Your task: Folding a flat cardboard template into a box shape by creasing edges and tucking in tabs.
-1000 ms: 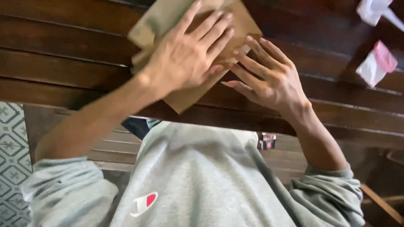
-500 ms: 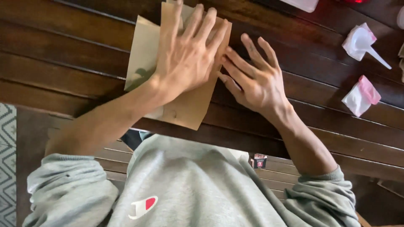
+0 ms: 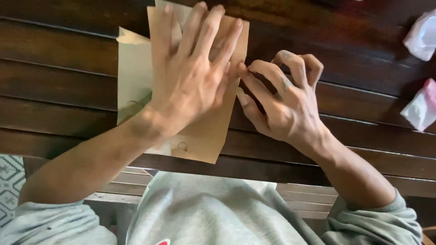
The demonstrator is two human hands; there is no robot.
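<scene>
The left hand (image 3: 190,86) lies flat with spread fingers, pressing down on the folded brown paper (image 3: 200,136). The right hand (image 3: 284,104) is curled beside it, and its fingertips (image 3: 243,70) pinch the right edge of the paper. The paper is thin and matte, under the left palm, on a table (image 3: 68,72) of dark wooden slats.

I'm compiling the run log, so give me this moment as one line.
left hand flat on brown paper | right hand fingertips at paper's right edge | dark wooden table | pink-and-white wrappers at far right
</scene>
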